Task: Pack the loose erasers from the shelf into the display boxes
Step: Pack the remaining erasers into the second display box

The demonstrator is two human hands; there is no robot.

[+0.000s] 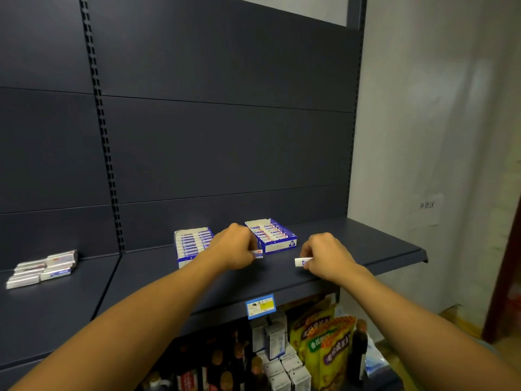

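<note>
Head view: left hand (pixel 234 246) and right hand (pixel 327 256) each pinch one eraser in curled fingers just before the two display boxes mid-shelf (pixel 366 249), and a loose pinch could drop either over the front edge.

The shelf (pixel 352 249) and its back panel (pixel 225 136) are dark navy, both display boxes (pixel 277 239) (pixel 189 245) are blue and white holding white erasers with blue and red print, the loose erasers (pixel 42 268) look white-silver, the price tag (pixel 260 305) is blue with yellow, and the wall (pixel 437 108) is pale grey.
</note>
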